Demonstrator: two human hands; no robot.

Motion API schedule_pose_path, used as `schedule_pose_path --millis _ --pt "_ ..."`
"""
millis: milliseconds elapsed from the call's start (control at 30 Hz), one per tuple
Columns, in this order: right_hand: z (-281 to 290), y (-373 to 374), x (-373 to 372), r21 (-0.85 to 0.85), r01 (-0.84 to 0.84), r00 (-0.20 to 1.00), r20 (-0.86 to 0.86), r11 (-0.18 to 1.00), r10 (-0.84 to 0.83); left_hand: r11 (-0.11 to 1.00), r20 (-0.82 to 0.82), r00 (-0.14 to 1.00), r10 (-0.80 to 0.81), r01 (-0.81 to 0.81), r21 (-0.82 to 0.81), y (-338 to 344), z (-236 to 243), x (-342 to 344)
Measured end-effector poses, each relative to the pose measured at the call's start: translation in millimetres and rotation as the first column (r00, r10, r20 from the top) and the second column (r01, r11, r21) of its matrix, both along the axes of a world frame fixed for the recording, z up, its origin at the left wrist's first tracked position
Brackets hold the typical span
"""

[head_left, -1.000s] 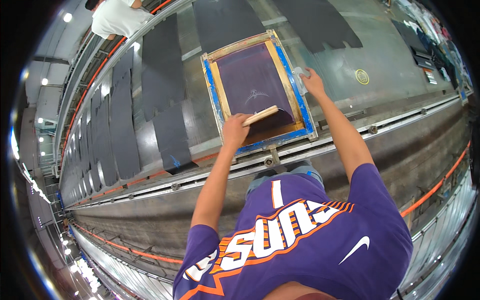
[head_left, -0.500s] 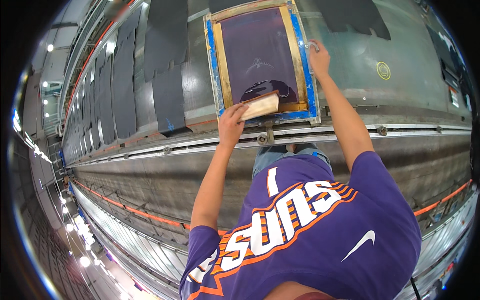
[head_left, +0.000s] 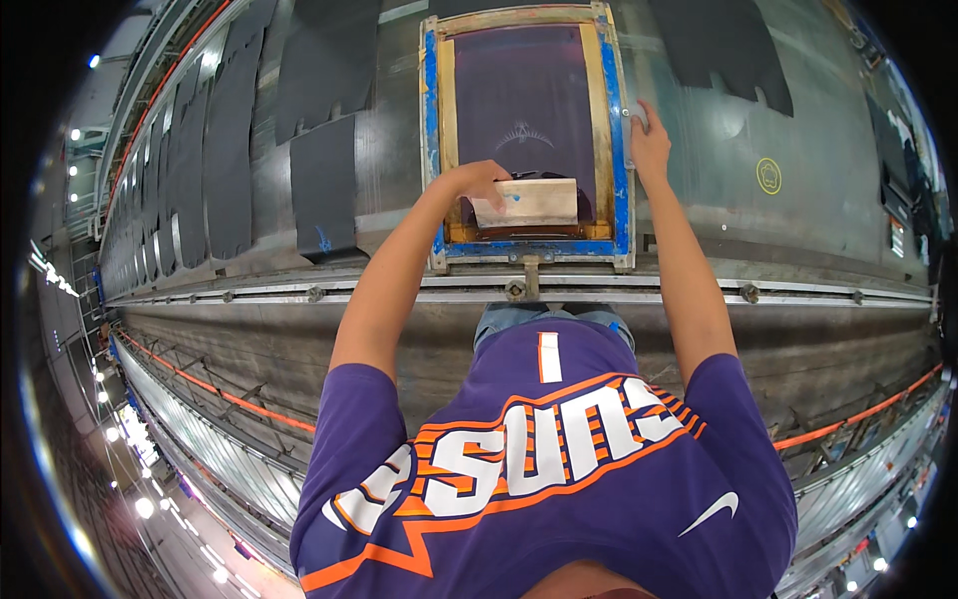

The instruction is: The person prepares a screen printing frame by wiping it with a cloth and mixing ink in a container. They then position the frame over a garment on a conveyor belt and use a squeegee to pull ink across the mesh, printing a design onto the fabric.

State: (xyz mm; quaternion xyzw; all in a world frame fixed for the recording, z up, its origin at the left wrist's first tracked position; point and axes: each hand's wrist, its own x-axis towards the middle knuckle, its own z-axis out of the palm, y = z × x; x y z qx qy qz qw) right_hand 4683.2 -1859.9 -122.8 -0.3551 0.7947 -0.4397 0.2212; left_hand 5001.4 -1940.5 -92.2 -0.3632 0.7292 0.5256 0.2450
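Observation:
A screen printing frame (head_left: 431, 130) with blue and tan tape along its inner edges lies on the long table before me. Its dark mesh (head_left: 524, 90) bears a pale curved design, with a pool of dark ink near the close end. My left hand (head_left: 479, 183) is closed on the left end of a wooden squeegee (head_left: 539, 203), which rests crosswise over the mesh by the frame's near side. At the frame's right edge, my right hand (head_left: 651, 142) curls round a light-coloured handle (head_left: 635, 118); the fingertips are partly hidden.
Dark fabric pieces (head_left: 326, 185) lie in a row along the table to the left, and another (head_left: 718, 45) lies right of the frame. A metal rail (head_left: 399, 297) with bolts runs along the table's near edge. A yellow round mark (head_left: 768, 176) is on the right.
The squeegee has turned from tilted to nearly level with the frame's near edge. My left hand has risen over its left end, while my right hand stays at the handle.

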Motion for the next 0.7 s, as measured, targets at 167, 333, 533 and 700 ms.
schedule_pose_path --millis 167,333,533,700 --pt "27 4 4 0.034 -0.214 0.818 -0.540 0.976 0.199 0.975 -0.014 1.000 0.020 -0.016 0.222 -42 -2 4" --pt "96 -58 47 0.084 -0.710 0.584 -0.485 0.699 0.651 0.951 -0.158 0.983 0.093 -0.135 -0.279 -108 45 -11" --pt "73 -95 52 0.359 -0.640 0.520 -0.448 0.680 0.727 0.571 -0.421 0.898 0.125 -0.412 -0.710 -81 30 -34" --pt "50 -11 78 0.141 -0.681 0.588 -0.480 0.719 0.651 0.440 -0.458 0.888 0.041 -0.427 -0.790 -3 4 -12"
